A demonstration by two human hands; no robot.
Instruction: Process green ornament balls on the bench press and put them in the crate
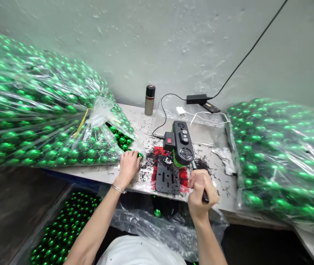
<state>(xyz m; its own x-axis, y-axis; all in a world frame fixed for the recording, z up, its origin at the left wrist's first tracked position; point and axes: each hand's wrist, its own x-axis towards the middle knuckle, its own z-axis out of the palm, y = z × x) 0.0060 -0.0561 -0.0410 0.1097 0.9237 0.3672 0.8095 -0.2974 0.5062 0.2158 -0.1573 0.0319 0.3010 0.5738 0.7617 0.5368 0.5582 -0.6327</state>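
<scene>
My left hand (129, 167) is at the torn mouth of a clear bag of shiny green balls (46, 110). Its fingers curl round a green ball (140, 155), which is partly hidden by them. My right hand (203, 189) is wrapped round the black-tipped lever (205, 197) of a small bench press (183, 143). This press has a black top with fans and knobs, and a red switch at its side. Its slotted black base plate (168, 176) rests on a red mat (184, 178). Scattered black bits (150, 162) surround the press.
Another bag of green balls (278, 158) stands on the right. Behind the press are a bottle (150, 100), a power adapter (197, 99) with cables, and a white charger (180, 110). A bin of green balls (65, 224) and loose plastic sheeting (145, 221) are below the table edge.
</scene>
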